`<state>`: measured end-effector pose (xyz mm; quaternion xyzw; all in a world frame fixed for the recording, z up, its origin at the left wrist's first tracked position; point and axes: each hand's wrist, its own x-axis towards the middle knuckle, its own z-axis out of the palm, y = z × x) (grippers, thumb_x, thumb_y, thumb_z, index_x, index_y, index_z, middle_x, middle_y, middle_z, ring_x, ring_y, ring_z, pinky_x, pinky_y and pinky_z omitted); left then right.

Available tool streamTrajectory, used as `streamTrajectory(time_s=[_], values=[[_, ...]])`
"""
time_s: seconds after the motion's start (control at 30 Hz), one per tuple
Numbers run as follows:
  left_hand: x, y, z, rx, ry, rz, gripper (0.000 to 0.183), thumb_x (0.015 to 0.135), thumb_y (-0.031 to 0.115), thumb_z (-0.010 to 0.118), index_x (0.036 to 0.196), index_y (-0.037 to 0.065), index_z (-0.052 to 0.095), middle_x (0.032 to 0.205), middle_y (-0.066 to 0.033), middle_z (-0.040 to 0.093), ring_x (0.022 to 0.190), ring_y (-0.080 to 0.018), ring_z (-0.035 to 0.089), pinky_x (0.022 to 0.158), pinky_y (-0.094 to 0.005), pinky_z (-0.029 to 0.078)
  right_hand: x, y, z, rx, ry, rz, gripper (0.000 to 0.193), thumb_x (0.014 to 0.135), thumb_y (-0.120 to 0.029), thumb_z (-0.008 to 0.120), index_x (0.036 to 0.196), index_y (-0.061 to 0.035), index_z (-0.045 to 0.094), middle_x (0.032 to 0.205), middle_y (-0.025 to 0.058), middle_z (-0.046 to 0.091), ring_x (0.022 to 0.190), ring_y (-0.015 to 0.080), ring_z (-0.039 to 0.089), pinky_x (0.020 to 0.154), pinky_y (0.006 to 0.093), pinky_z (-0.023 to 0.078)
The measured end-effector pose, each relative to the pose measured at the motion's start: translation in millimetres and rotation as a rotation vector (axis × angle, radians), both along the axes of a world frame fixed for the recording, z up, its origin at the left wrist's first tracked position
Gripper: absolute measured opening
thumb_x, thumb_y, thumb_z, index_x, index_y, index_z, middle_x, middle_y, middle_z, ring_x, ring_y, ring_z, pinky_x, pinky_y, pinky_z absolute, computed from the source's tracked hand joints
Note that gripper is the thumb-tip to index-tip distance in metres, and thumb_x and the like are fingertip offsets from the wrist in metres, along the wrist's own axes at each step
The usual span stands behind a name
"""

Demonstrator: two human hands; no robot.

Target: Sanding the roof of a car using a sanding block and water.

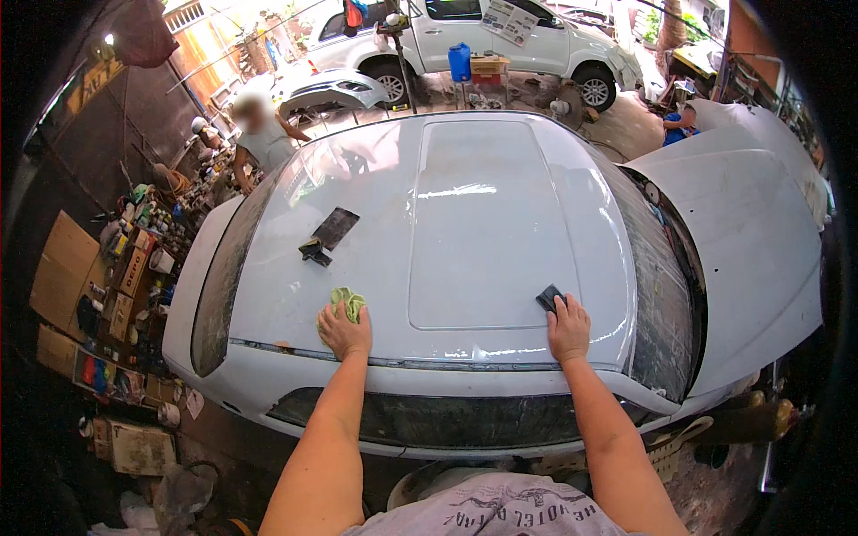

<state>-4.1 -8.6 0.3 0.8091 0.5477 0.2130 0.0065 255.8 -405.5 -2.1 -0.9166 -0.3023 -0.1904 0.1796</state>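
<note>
A light grey car roof (483, 268), shiny and wet in places, spreads out in front of me. My left hand (345, 332) is closed on a crumpled yellow-green cloth (349, 304) and presses it on the roof near the close edge. Farther right, my right hand (568, 329) lies on the roof with its fingers over a small black sanding pad (550, 297). Beyond the left hand lie a flat dark sheet of sandpaper (337, 229) and a crumpled black piece (314, 252), touching or nearly touching each other.
The dusty windshield (661, 286) and raised-looking grey hood (760, 241) are at the right. Another person (264, 134) stands at the car's far left. Cluttered boxes (121, 313) line the left side. A white pickup (447, 40) and blue container (459, 62) stand behind.
</note>
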Motion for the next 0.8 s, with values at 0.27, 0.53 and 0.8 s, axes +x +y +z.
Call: streamTrajectory(time_s=[0.27, 0.53, 0.8], values=[[0.3, -0.8, 1.2, 0.060, -0.021, 0.002, 0.058, 0.087, 0.051, 0.069, 0.134, 0.018, 0.059, 0.145, -0.0113, 0.047, 0.142, -0.0358, 0.036, 0.116, -0.0546, 0.032, 0.7, 0.0, -0.7, 0.007, 0.019, 0.005, 0.042, 0.095, -0.030, 0.062, 0.133, -0.0114, 0.059, 0.140, 0.0161, 0.055, 0.127, 0.0355, 0.052, 0.109, 0.0505, 0.038], [0.7, -5.1, 5.9, 0.023, 0.003, 0.020, 0.057, 0.088, 0.050, 0.069, 0.135, 0.018, 0.058, 0.144, -0.0113, 0.047, 0.142, -0.0361, 0.036, 0.116, -0.0545, 0.031, -0.6, -0.4, 1.0, 0.016, 0.009, -0.002, 0.042, 0.095, -0.029, 0.062, 0.133, -0.0108, 0.058, 0.141, 0.0164, 0.054, 0.127, 0.0353, 0.051, 0.108, 0.0498, 0.038], [-1.8, -4.5, 5.6, -0.016, -0.011, -0.022, 0.058, 0.092, 0.051, 0.064, 0.138, 0.018, 0.054, 0.149, -0.0126, 0.042, 0.145, -0.0384, 0.030, 0.116, -0.0578, 0.029, -1.3, 0.0, 3.3, 0.038, -0.024, 0.036, 0.042, 0.094, -0.026, 0.063, 0.133, -0.0089, 0.059, 0.140, 0.0167, 0.054, 0.124, 0.0346, 0.053, 0.106, 0.0480, 0.040]])
